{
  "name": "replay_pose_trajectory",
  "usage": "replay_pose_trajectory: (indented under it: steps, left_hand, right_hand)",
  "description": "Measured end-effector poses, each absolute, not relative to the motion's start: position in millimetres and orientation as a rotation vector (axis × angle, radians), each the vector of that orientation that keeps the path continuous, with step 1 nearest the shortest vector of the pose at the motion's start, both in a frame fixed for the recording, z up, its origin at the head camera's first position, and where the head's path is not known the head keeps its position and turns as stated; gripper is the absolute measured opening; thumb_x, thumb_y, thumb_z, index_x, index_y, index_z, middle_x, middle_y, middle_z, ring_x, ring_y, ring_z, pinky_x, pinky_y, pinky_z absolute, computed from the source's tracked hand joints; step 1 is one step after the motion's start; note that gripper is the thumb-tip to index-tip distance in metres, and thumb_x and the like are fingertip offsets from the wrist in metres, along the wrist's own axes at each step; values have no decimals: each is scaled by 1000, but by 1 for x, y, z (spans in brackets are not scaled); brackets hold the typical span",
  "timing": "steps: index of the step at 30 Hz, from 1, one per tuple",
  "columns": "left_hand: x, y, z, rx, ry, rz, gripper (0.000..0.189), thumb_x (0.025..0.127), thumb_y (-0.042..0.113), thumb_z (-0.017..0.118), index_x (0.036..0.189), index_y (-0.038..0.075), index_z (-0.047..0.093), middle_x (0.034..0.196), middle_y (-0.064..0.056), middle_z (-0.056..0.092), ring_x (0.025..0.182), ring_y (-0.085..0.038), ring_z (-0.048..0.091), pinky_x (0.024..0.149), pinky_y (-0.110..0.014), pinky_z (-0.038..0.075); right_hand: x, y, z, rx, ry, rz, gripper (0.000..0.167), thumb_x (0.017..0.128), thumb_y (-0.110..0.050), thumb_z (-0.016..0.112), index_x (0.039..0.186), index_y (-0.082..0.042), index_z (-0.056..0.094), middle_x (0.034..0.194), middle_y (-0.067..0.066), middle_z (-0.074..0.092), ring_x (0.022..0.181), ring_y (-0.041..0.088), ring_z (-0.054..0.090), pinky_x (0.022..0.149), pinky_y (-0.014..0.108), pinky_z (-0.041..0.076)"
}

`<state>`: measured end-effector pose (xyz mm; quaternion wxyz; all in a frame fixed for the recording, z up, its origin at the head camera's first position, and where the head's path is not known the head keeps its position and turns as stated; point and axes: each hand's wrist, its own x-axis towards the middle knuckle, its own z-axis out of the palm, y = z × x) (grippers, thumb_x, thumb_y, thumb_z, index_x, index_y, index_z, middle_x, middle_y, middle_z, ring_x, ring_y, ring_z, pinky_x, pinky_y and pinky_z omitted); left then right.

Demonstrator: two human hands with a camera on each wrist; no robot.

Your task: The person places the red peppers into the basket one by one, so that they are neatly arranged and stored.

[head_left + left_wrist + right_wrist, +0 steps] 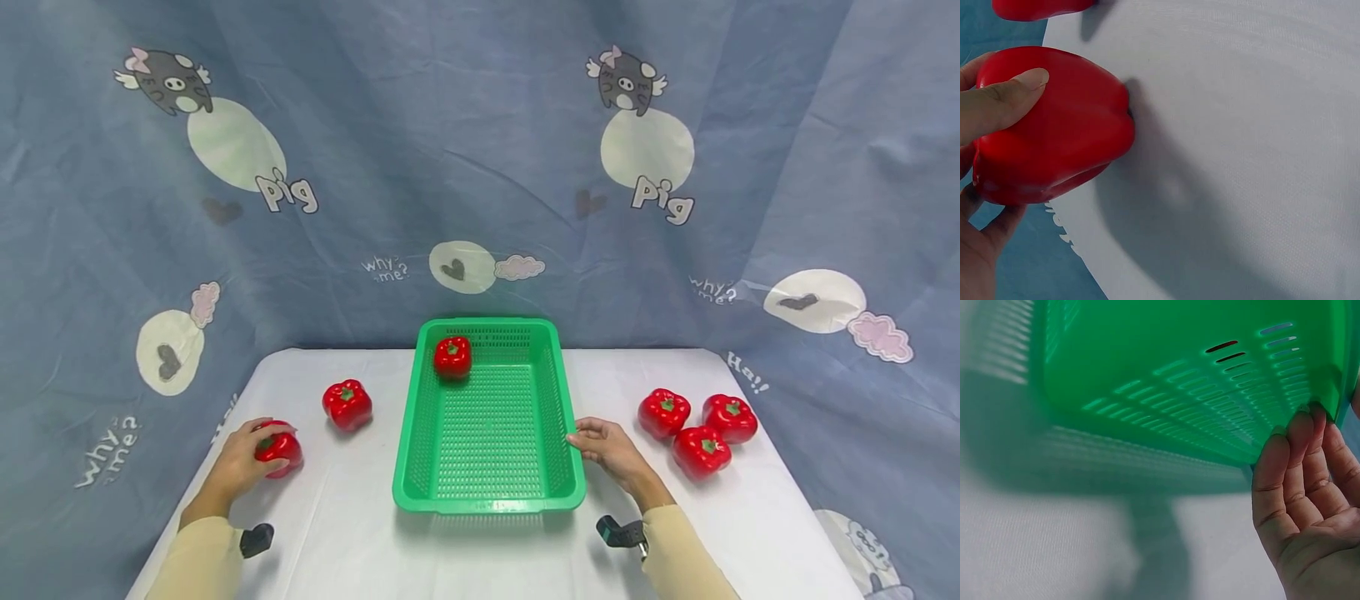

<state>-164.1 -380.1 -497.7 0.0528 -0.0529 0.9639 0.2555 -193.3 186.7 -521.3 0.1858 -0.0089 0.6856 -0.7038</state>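
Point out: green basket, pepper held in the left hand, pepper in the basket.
Green basket (489,505), head view: front rim.
Held pepper (1066,132), left wrist view: side.
Pepper in basket (453,363), head view: below stem.

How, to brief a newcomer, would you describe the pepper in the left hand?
On the white table, find the slotted green basket. Left of it, past a loose bell pepper, is the red bell pepper nearest the table's left edge. Unlike its neighbour, it's in the left hand.
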Motion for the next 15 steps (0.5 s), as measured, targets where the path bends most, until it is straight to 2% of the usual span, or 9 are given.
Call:
replay_pose_trajectory:
  steps: [4,15]
  left_hand:
    - [-163,-381,-500,-156,2925,778,61,73,5,81,127,0,53,134,-35,30,120,-58,26,84,-65,48]
    - [-162,-377,-494,-188,2910,830,62,75,9,82,129,0,54,136,-34,30,121,-57,27,86,-65,47]
  right_hand:
    - [-193,187,-524,-10,1942,-1964,37,90,-13,68,116,9,53,90,1,70,80,11,66,75,26,56]
    - [-193,188,-523,-70,1917,-1969,40,92,-11,65,120,13,49,88,2,72,76,10,66,72,25,56]
